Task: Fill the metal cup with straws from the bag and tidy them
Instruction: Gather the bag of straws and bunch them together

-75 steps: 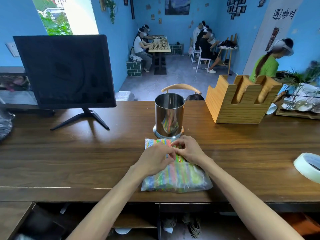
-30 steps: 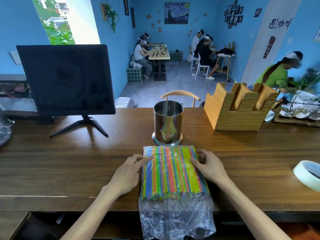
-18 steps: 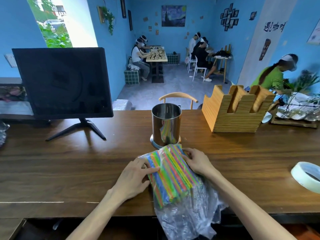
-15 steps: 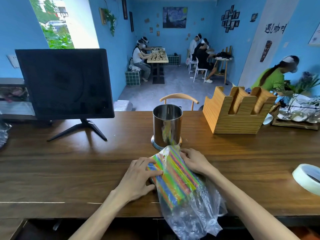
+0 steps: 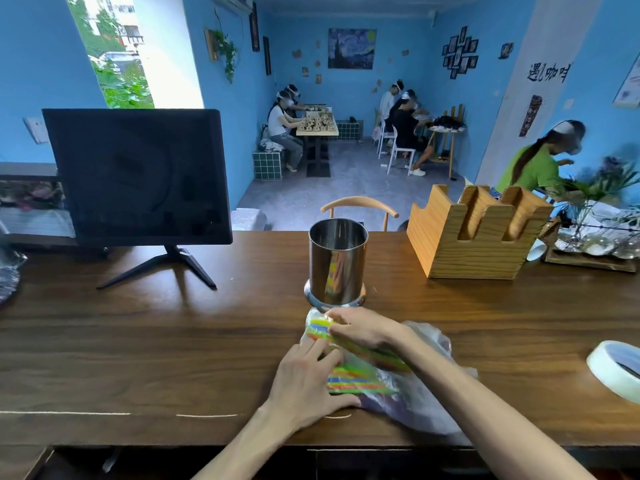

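The right hand (image 5: 362,329) lies over the far end of the bundle of straws (image 5: 356,370), its fingers curled round that end just in front of the metal cup (image 5: 337,259). The left hand (image 5: 308,379) presses down on the near side of the bundle, fingers fairly straight on the plastic and thumb tucked along the lower edge; it rests rather than grips. The straws are thin and bright, in green, yellow, orange, blue and pink, packed side by side and lying slantwise on the desk (image 5: 138,341), one end close to the cup's base. They sit inside a clear plastic bag (image 5: 426,403), which is crumpled and loose on the side away from the cup, toward the desk's near edge. Half a second ago the bundle pointed more steeply at the cup and the bag hung over the near edge; now it lies flatter and more crosswise, with the right hand moved on top of its far end. The cup stands upright on a flared base, open at the top, and nothing shows above its rim; its polished wall mirrors the straw colours. To the right of the cup is a wooden holder (image 5: 474,237) with slots, and to the cup's left a dark monitor (image 5: 138,174) on a stand.
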Action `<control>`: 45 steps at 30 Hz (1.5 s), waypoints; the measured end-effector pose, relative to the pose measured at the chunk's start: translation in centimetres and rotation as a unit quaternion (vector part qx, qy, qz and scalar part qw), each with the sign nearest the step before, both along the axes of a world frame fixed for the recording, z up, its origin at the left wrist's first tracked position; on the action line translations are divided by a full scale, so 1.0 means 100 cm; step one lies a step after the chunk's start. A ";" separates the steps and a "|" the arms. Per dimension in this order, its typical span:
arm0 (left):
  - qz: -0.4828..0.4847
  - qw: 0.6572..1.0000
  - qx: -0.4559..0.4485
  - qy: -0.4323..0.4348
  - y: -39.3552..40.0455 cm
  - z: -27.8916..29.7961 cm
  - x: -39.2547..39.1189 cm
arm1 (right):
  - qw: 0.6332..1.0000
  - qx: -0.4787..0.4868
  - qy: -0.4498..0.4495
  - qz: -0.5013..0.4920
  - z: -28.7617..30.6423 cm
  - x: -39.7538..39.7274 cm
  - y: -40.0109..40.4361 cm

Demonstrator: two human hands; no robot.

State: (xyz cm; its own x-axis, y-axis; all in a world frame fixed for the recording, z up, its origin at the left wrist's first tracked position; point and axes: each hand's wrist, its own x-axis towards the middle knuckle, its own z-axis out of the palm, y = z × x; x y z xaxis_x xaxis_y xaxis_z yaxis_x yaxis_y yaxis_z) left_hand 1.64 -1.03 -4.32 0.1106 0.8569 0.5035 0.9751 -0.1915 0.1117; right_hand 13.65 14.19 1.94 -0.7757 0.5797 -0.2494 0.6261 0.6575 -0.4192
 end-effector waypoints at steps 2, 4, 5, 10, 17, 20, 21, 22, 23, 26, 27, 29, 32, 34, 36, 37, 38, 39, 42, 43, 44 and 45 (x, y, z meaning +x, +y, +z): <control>0.034 0.999 -0.014 0.004 0.001 0.004 0.012 | 1.000 -0.002 0.005 0.002 0.002 -0.007 -0.005; 0.080 0.996 -0.042 -0.002 0.003 0.009 0.023 | 1.000 -0.006 0.006 0.000 0.004 -0.012 -0.008; 0.104 0.993 -0.058 -0.011 0.003 0.010 0.028 | 1.000 -0.004 0.000 0.000 0.006 -0.013 -0.008; 0.152 0.976 -0.149 -0.044 0.004 0.011 0.038 | 0.999 0.048 -0.003 0.012 0.014 -0.001 -0.016; 0.092 0.993 -0.009 -0.072 0.019 0.048 0.004 | 0.914 0.027 0.341 -0.216 0.005 0.067 -0.052; 0.055 0.988 -0.132 -0.058 0.053 0.057 -0.012 | 0.821 -0.202 0.413 -0.340 -0.016 0.097 -0.078; 0.047 0.982 -0.175 -0.048 0.063 0.057 -0.013 | 0.809 -0.256 0.393 -0.354 -0.023 0.104 -0.089; 0.043 0.976 -0.212 -0.036 0.073 0.055 -0.012 | 0.809 -0.288 0.363 -0.363 -0.028 0.110 -0.099; 0.042 0.969 -0.241 -0.027 0.080 0.053 -0.009 | 0.818 -0.301 0.326 -0.365 -0.033 0.114 -0.106; 0.032 0.954 -0.297 -0.031 0.092 0.042 -0.001 | 0.872 -0.237 0.208 -0.375 -0.046 0.115 -0.118; 0.031 0.951 -0.306 -0.041 0.094 0.039 0.001 | 0.890 -0.191 0.172 -0.377 -0.047 0.114 -0.118; 0.040 0.947 -0.313 -0.062 0.093 0.032 0.004 | 0.907 -0.116 0.129 -0.385 -0.044 0.109 -0.117; 0.085 0.950 -0.289 -0.075 0.085 0.027 0.007 | 0.907 -0.061 0.142 -0.391 -0.042 0.101 -0.113; 0.115 0.950 -0.278 -0.081 0.077 0.025 0.011 | 0.906 -0.040 0.150 -0.394 -0.045 0.099 -0.108; 0.142 0.945 -0.280 -0.092 0.068 0.023 0.018 | 0.903 -0.032 0.147 -0.403 -0.048 0.096 -0.101; 0.157 0.941 -0.282 -0.102 0.064 0.022 0.021 | 0.901 -0.029 0.145 -0.409 -0.049 0.093 -0.097; 0.171 0.938 -0.280 -0.112 0.061 0.021 0.024 | 0.898 -0.027 0.145 -0.414 -0.049 0.090 -0.094; 0.185 0.937 -0.274 -0.117 0.058 0.020 0.027 | 0.895 -0.027 0.151 -0.419 -0.048 0.087 -0.090; 0.209 0.927 -0.276 -0.146 0.057 0.021 0.026 | 0.880 -0.046 0.190 -0.432 -0.041 0.078 -0.082; 0.209 0.917 -0.292 -0.175 0.058 0.021 0.026 | 0.876 -0.051 0.198 -0.438 -0.040 0.074 -0.079; 0.207 0.906 -0.309 -0.202 0.059 0.020 0.025 | 0.872 -0.055 0.200 -0.443 -0.038 0.070 -0.077; 0.203 0.898 -0.319 -0.225 0.060 0.019 0.025 | 0.871 -0.055 0.198 -0.447 -0.038 0.066 -0.076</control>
